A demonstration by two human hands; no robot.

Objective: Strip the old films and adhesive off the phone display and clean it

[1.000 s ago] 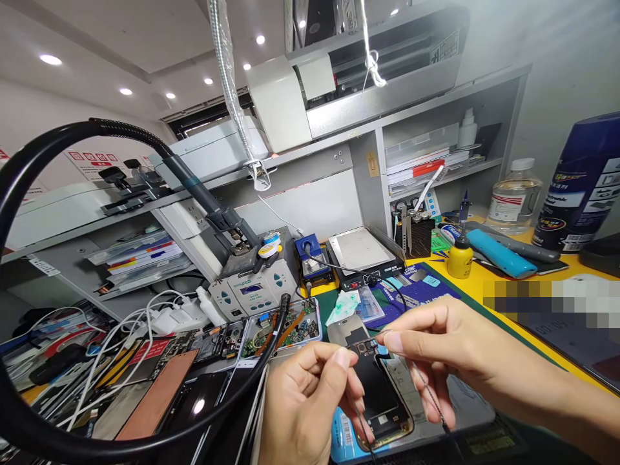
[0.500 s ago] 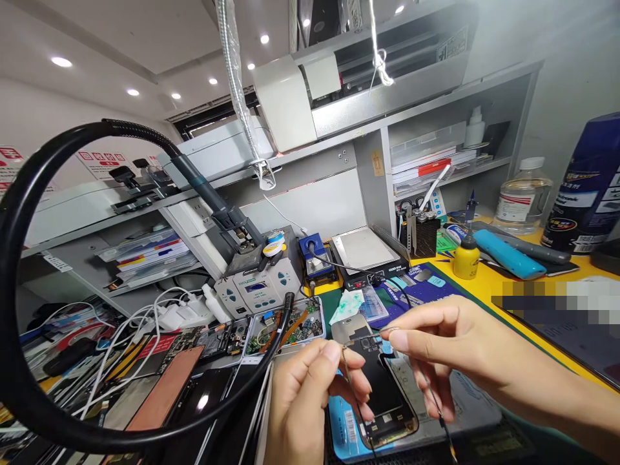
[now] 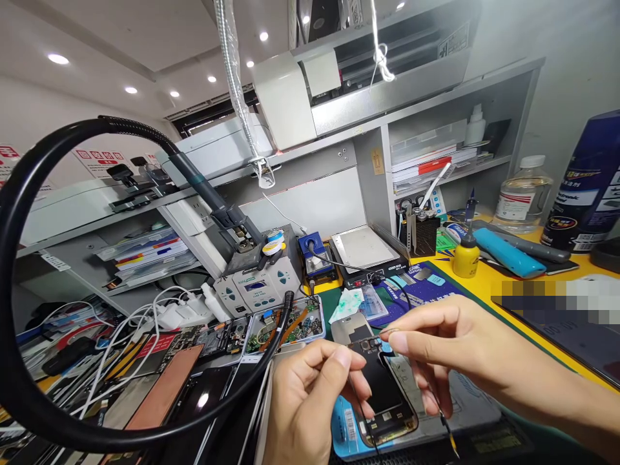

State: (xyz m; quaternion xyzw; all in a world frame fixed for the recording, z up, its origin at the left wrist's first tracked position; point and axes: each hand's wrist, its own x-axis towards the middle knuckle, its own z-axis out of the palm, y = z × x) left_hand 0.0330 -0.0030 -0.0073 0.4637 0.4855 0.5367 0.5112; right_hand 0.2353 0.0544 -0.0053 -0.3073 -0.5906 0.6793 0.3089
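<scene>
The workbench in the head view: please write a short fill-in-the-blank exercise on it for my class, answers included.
1. A small dark part is between the fingertips of the left hand and the ____ hand.
2. The small bottle beside the turquoise tool is ____.
3. The thick looping hose is ____.

Answers: right; yellow; black.

The bench area was brightly lit, with round ceiling lights (image 3: 58, 59) glowing white in the upper left. A whitish haze washed over the wall (image 3: 576, 58) at upper right. A hard glare spot shone on a black glossy panel (image 3: 194, 413). Wide-angle distortion bent and tilted the edges, the small dark part (image 3: 369, 345) lacked fine detail, and coarse pixelation covered a patch at right.
</scene>
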